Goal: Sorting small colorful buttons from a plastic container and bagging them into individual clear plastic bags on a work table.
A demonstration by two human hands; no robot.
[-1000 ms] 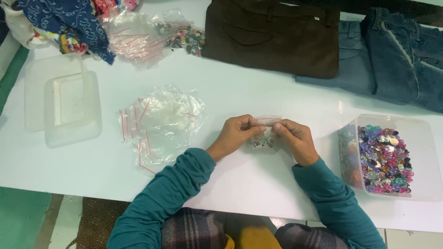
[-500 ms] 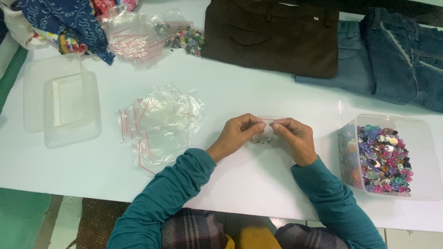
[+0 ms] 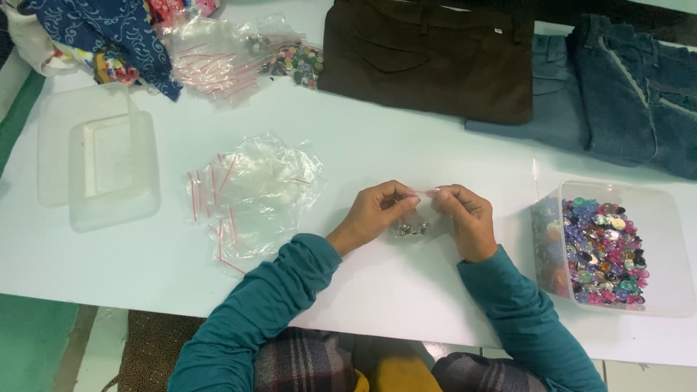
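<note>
Bare white table (image 3: pixel 406 156) lies open between the pile of clear zip bags (image 3: pixel 254 192) on the left and the tub of coloured gems (image 3: pixel 606 250) on the right. Brown trousers (image 3: pixel 435 54) and blue jeans (image 3: pixel 617 87) block the far edge; the clear lid (image 3: pixel 98 167) fills the left end.

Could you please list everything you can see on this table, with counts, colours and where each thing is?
small zip bag: one, clear, few silvery pieces inside, held between both hands
pile of zip bags: several, clear, red strips, left of hands
tub of gems: one, clear, multicoloured, far right
lid: one, translucent, far left
bagged gems: several, top centre
trousers: one, brown, top
jeans: blue, top right
fabric: blue patterned, top left
left hand: pinching bag
right hand: pinching bag
</note>
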